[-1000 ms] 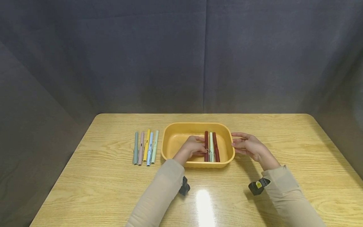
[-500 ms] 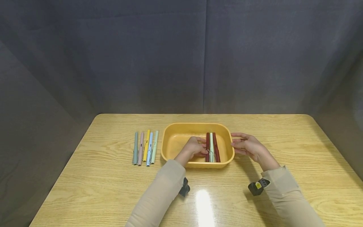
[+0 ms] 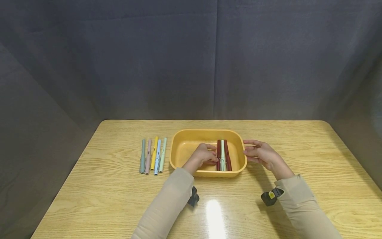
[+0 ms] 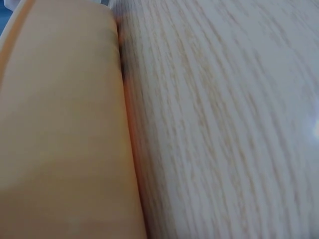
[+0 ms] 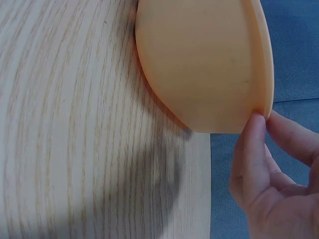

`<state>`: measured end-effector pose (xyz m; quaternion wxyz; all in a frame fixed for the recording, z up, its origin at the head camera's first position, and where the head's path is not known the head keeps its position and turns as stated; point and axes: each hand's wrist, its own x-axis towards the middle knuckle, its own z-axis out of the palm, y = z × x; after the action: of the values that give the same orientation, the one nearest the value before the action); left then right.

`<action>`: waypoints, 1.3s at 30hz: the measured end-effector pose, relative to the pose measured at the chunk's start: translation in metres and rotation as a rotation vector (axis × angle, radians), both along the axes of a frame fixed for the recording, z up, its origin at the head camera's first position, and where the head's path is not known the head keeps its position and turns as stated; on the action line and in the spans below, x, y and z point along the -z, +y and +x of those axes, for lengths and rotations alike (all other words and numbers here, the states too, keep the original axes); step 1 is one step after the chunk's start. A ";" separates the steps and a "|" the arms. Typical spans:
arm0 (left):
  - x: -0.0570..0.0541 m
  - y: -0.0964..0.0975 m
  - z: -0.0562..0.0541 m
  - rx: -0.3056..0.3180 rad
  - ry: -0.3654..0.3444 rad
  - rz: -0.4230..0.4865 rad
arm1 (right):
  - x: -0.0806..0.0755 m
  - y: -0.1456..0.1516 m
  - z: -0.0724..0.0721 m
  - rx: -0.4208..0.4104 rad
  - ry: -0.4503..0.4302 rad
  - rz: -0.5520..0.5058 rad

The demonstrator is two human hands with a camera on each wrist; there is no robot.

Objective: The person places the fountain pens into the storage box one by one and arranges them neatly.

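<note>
A shallow yellow box (image 3: 191,132) stands on the wooden table. Toward its right end lie a dark red pen (image 3: 219,147), a pale green pen (image 3: 222,152) and another dark red pen (image 3: 227,156), side by side with wire clips toward me. My left hand (image 3: 203,155) reaches into the box, its slightly bent fingertips touching the left side of the first dark red pen. At the right end, my right hand (image 3: 262,154) pinches the rim; the right wrist view shows the thumb (image 5: 255,137) against the outer wall. The left wrist view shows only the box's outer wall (image 4: 65,119) and tabletop.
Left of the box, several pens lie in a row on the table (image 3: 98,199): a grey-green pen (image 3: 142,156), a mauve pen (image 3: 148,157), a yellow pen (image 3: 154,153), a light blue pen (image 3: 157,157) and a mint pen (image 3: 162,155). A dark curtain (image 3: 191,66) hangs behind.
The left dark red pen has shifted slightly right, up against the pale green pen, with my left fingers beside it. My right hand has stayed at the rim.
</note>
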<state>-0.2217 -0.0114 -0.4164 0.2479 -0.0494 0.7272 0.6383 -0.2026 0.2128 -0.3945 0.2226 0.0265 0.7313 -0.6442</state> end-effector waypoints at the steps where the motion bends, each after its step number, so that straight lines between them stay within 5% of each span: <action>1: 0.000 -0.001 0.000 0.002 0.001 -0.002 | 0.000 0.000 0.000 -0.002 0.000 0.001; 8: -0.004 -0.007 -0.001 0.000 0.010 -0.006 | 0.000 0.001 0.000 -0.010 -0.001 0.005; 22: -0.032 -0.030 -0.001 0.013 0.122 -0.005 | 0.001 0.001 0.000 -0.009 -0.006 -0.012; 39: -0.055 -0.098 0.000 -0.077 0.216 -0.016 | 0.000 0.003 -0.002 -0.007 -0.009 0.006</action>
<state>-0.2215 -0.1092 -0.3611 0.1430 -0.0104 0.7523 0.6430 -0.2050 0.2160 -0.3948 0.2282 0.0275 0.7324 -0.6409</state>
